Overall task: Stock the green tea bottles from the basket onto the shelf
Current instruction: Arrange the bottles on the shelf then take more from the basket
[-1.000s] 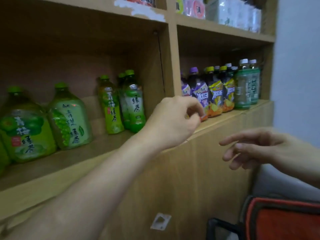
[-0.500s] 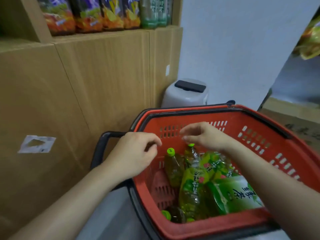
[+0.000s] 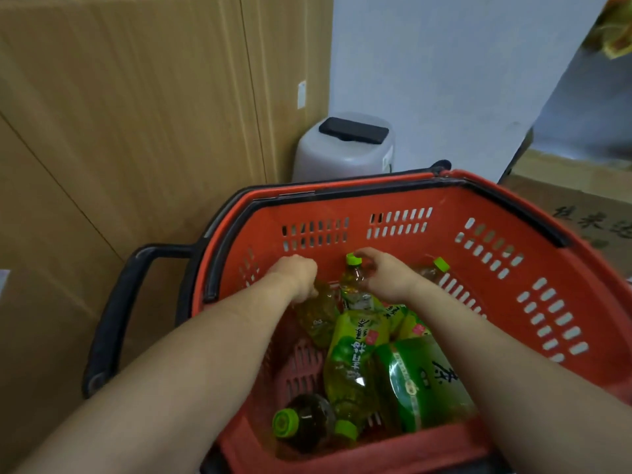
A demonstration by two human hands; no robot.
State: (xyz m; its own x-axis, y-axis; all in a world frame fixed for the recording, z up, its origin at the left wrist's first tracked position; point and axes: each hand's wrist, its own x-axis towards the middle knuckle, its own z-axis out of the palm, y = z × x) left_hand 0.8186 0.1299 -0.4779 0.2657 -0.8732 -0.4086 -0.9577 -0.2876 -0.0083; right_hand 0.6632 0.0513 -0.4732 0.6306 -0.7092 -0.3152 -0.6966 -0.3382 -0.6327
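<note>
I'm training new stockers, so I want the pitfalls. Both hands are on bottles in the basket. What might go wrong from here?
1. The left hand and right hand each hold only the top of a bottle, the left bottle and the middle bottle; so high a grip may let them swing or slip.
2. Both lie against the heap of bottles in the basket; pulling them out may topple it.

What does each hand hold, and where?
The right hand grips a green tea bottle at its neck; the left hand grips a second bottle at its top, cap hidden.
</note>
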